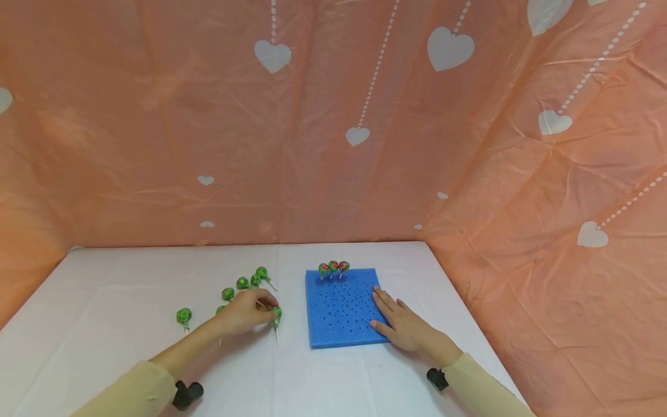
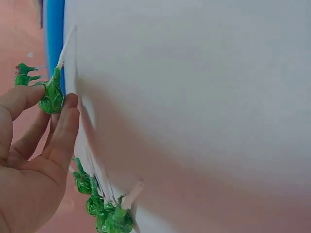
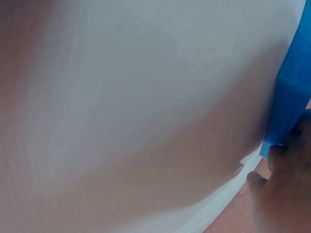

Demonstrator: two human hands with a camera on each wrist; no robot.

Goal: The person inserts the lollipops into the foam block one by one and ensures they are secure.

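Observation:
My left hand (image 1: 249,311) pinches a green-wrapped lollipop (image 2: 52,94) by its head between thumb and fingers, the white stick pointing away. In the head view that lollipop hangs just left of a blue foam block (image 1: 341,310) dotted with small holes. Three green and red lollipops (image 1: 334,266) stand upright in a row along the block's far edge. My right hand (image 1: 409,327) rests on the block's right edge, fingers spread and fairly straight. The right wrist view shows only part of this hand (image 3: 286,179) beside the blue block's side.
Several more green lollipops lie on the white table (image 1: 260,382) around and beyond my left hand, among them one lollipop (image 1: 183,316) at far left and another lollipop (image 1: 262,272) at the back. Orange curtain (image 1: 312,174) with white hearts hangs behind and at the right.

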